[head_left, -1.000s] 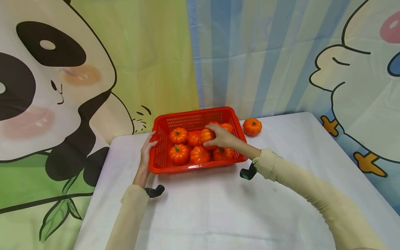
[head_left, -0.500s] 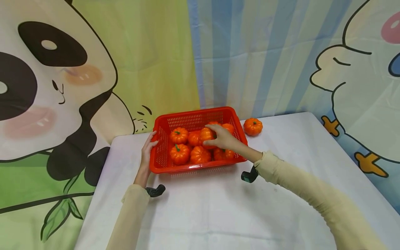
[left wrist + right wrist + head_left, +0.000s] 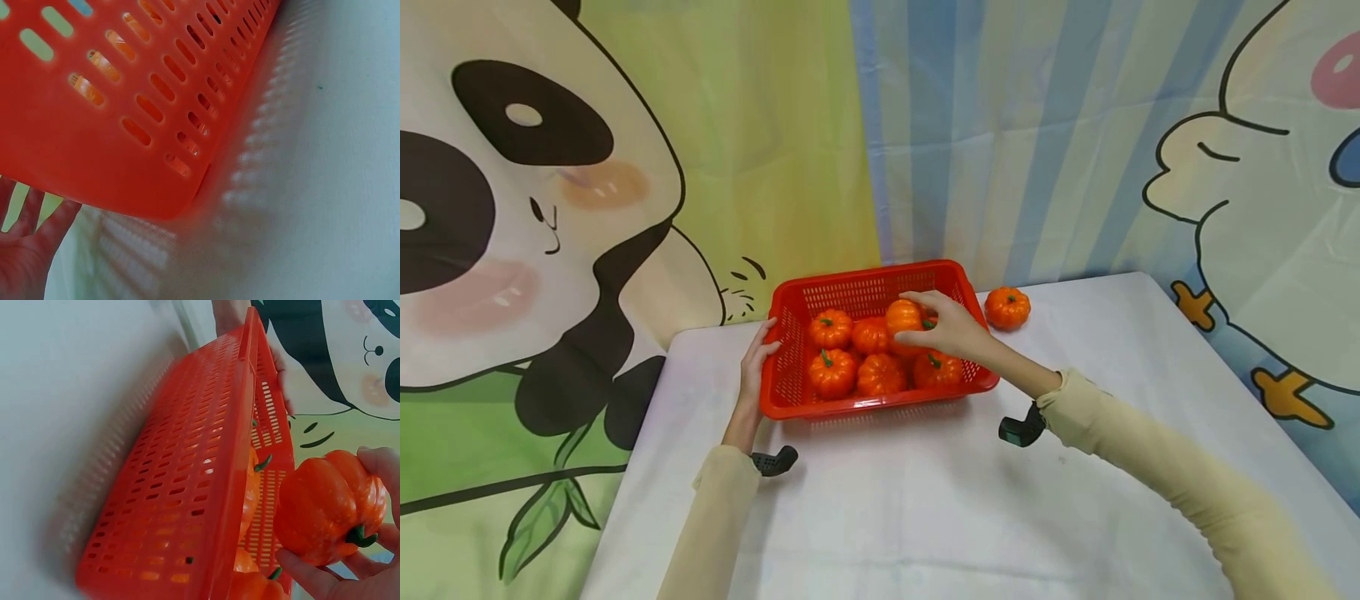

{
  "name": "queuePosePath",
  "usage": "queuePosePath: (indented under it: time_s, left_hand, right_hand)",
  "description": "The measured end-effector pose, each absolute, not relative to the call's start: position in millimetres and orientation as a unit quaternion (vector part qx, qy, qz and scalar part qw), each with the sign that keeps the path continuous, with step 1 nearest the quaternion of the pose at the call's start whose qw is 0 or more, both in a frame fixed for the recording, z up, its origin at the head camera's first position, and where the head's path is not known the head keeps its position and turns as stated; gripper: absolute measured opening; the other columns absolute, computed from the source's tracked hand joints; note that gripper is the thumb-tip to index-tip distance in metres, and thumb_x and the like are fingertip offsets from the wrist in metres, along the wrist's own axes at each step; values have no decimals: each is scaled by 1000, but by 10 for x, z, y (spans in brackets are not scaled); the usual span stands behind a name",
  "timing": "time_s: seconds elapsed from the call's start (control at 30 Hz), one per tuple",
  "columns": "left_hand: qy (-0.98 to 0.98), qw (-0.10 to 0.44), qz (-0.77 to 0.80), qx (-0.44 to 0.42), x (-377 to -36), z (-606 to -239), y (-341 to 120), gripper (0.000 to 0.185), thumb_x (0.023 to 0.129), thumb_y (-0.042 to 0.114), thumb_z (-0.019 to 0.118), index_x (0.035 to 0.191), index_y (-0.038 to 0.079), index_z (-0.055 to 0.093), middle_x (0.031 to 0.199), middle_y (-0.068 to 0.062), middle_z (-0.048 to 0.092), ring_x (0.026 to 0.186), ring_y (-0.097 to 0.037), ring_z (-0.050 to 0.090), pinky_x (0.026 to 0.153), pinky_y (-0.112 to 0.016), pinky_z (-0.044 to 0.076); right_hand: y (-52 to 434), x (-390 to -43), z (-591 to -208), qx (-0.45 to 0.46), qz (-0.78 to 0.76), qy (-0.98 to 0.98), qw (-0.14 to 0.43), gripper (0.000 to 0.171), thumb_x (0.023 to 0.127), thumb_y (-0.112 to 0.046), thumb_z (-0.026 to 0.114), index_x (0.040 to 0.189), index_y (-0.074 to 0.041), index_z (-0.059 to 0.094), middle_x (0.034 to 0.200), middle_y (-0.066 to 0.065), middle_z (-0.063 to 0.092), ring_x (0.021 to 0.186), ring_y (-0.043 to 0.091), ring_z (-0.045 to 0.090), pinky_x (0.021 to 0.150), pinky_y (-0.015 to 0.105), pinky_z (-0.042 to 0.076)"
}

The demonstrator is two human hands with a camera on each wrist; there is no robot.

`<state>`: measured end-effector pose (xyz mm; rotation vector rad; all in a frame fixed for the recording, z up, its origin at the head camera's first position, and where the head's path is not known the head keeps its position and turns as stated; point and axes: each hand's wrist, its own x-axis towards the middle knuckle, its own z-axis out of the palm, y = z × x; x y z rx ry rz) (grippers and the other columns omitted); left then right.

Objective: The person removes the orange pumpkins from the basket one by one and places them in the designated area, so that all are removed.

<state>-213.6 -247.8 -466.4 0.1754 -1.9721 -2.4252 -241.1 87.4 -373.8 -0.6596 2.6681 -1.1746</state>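
Our right hand (image 3: 958, 329) has thumb and fingers curved round an orange pumpkin (image 3: 902, 320), its green stem toward the palm. We hold it over the red basket (image 3: 850, 407), a little toward two o'clock from the middle; whether it touches the other pumpkins (image 3: 832, 373) we cannot tell. Our left hand (image 3: 752, 362) touches the basket's rim at nine o'clock—fingers fairly straight, slightly spread. Just outside, at two o'clock, sits a lone pumpkin (image 3: 1007, 309). The curtain (image 3: 940, 167) stands close at twelve—the white cloth (image 3: 880, 500) spreads widest toward six.
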Motion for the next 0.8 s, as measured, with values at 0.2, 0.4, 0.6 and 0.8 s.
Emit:
queuePosePath:
  time_s: [0.2,0.4,0.6,0.8]
  left_hand:
    - [-630,1,-774,63,-2132,-4665,-2465,50,101,13,33,150,27,36,159,9,28,141,-20,33,120,-39,27]
    - [-630,5,-775,55,-2143,-4657,-2482,50,101,13,32,150,25,35,159,9,28,140,-20,33,120,-39,26]
    - [-632,6,-773,57,-2147,-4656,-2487,51,101,13,32,150,25,34,159,8,28,140,-18,34,120,-40,26]
    - [-630,2,-775,59,-2145,-4662,-2486,51,101,12,31,150,26,34,159,9,27,140,-17,34,120,-38,27]
  right_hand:
    - [1035,-2361,-3724,-212,-402,887,76,72,82,-43,74,144,-21,46,147,8,45,127,29,48,102,53,46]
    - [1238,-2349,-3675,-201,-411,887,68,72,83,-40,74,145,-20,44,152,11,39,134,35,41,103,61,41]
    - [1402,-2305,-3620,-199,-408,890,41,75,83,-36,74,147,-17,41,152,15,37,134,37,41,105,61,40]
    - [1552,-2277,-3613,-182,-433,882,30,74,83,-35,75,146,-17,41,148,12,44,127,33,49,99,53,48]
